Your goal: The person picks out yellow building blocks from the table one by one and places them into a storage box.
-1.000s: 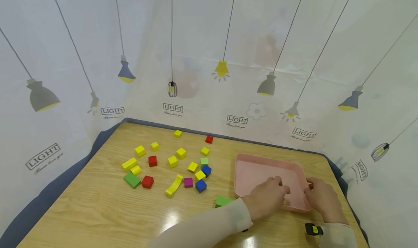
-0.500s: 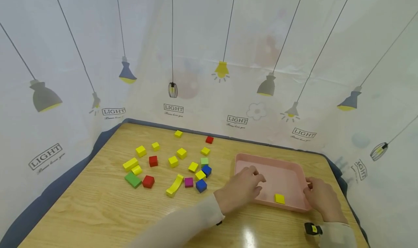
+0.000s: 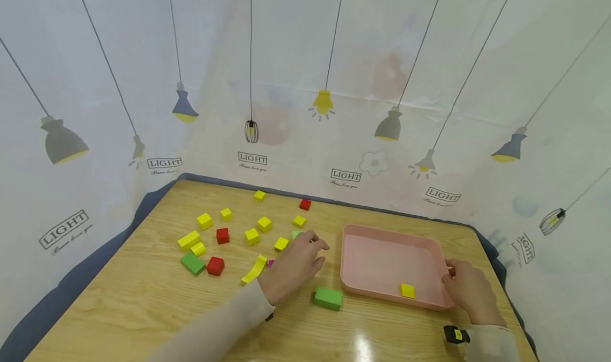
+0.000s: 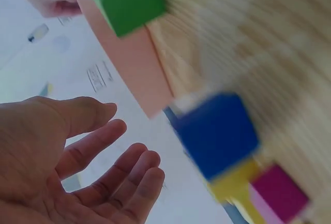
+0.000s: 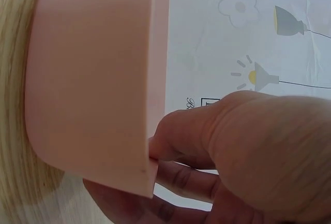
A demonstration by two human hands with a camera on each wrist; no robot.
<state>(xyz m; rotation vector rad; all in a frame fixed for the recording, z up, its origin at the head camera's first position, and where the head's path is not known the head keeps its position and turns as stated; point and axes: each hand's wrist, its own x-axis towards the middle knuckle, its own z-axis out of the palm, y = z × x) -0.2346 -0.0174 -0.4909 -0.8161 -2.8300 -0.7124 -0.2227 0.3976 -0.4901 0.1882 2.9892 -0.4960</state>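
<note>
My left hand (image 3: 292, 266) hangs over the right side of the scattered blocks, its fingers relaxed and holding nothing. In the left wrist view, a blue block (image 4: 217, 136), a magenta block (image 4: 279, 193) and a green block (image 4: 129, 1) lie near it. The blue blocks are hidden behind this hand in the head view. At the right, my right hand (image 3: 470, 290) pinches the rim of a pink tray (image 3: 382, 258) between thumb and fingers. One flat yellow block (image 3: 407, 291) lies in the tray near its front wall. A green rectangular block (image 3: 328, 298) rests just left of the tray.
Several yellow blocks, among them a cube (image 3: 264, 224) and a curved piece (image 3: 254, 270), spread over the table's left half. Red blocks (image 3: 215, 266) and another green block (image 3: 193, 263) lie among them. A printed curtain (image 3: 296, 139) stands behind the table (image 3: 119, 298).
My left hand has come out of the tray and moved left over the blocks, leaving the yellow block in view inside. My right hand has stayed on the tray's rim.
</note>
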